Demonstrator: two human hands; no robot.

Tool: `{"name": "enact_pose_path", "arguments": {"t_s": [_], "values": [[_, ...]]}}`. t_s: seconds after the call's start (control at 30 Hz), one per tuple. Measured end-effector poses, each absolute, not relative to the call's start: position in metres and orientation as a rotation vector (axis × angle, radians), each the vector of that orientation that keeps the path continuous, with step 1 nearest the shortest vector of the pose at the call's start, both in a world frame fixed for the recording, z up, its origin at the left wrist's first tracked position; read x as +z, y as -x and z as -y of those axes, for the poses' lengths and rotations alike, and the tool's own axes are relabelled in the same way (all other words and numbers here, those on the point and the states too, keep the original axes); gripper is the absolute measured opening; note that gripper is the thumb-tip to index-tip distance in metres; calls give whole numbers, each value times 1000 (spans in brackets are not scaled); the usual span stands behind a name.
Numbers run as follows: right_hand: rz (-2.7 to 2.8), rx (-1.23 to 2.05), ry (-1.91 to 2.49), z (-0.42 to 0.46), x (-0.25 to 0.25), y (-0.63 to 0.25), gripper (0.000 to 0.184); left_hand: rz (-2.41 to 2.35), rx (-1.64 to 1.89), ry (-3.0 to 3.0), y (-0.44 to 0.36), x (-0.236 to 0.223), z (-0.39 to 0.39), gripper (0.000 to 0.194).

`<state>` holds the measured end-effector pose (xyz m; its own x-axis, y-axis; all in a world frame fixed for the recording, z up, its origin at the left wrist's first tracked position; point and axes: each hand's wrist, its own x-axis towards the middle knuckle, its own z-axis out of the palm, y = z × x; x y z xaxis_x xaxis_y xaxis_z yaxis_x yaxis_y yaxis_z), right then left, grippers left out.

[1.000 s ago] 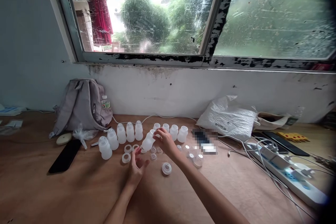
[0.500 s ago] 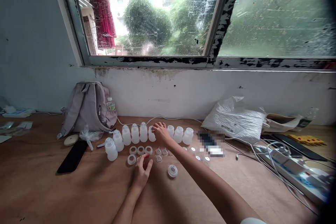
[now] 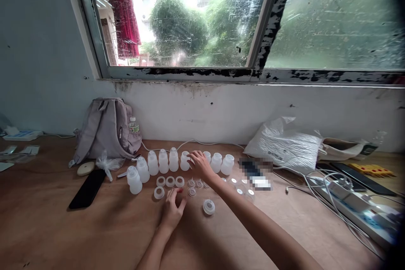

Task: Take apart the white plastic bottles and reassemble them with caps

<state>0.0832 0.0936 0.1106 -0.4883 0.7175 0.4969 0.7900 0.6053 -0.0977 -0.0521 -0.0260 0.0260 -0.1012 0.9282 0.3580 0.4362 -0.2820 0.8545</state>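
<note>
My left hand (image 3: 172, 209) rests on the wooden table (image 3: 104, 236), thumb apart from loosely bent fingers. Its fingertips are just in front of white rings (image 3: 179, 182); nothing shows in its grasp. My right hand (image 3: 201, 165) reaches over the row of small translucent bottles, fingers bent and apart, beside an uncapped bottle (image 3: 185, 160). It hides part of the row, including anything beneath the palm. Several bottles to the left carry teat tops (image 3: 173, 159); uncapped ones (image 3: 227, 164) stand to the right. Small clear teats (image 3: 191, 192) lie between my hands. A ring with an insert (image 3: 209, 207) sits nearer.
Left of the bottles are a black phone (image 3: 87, 189), a knotted plastic bag (image 3: 108, 163) and a grey backpack (image 3: 106, 133). Clear discs (image 3: 249, 194) lie under my right forearm's far side. A silvery package (image 3: 283, 145), cables and a power strip (image 3: 354, 200) occupy the right.
My right hand has shifted slightly right and lower over the bottle row, its fingers now bent downward. My left hand has barely moved. The bottles and rings look unchanged.
</note>
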Motion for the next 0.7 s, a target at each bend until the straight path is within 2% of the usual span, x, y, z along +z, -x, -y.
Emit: {"name": "enact_pose_path", "arguments": {"t_s": [0.27,0.33,0.43,0.6,0.7], "values": [[2394,300,1569,-12,77,-139,23,-1430,1347,-1851,44,28,30,20],[2385,391,1582,-1,66,-146,17,-1406,1324,-1894,42,30,33,19],[2284,529,1452,6,56,-144,8,-1344,1282,-1975,40,34,37,22],[2117,756,1098,9,53,-124,7,-1259,1204,-2039,39,37,40,48],[2059,807,988,13,47,-115,7,-1318,1204,-2007,39,35,39,40]]}}
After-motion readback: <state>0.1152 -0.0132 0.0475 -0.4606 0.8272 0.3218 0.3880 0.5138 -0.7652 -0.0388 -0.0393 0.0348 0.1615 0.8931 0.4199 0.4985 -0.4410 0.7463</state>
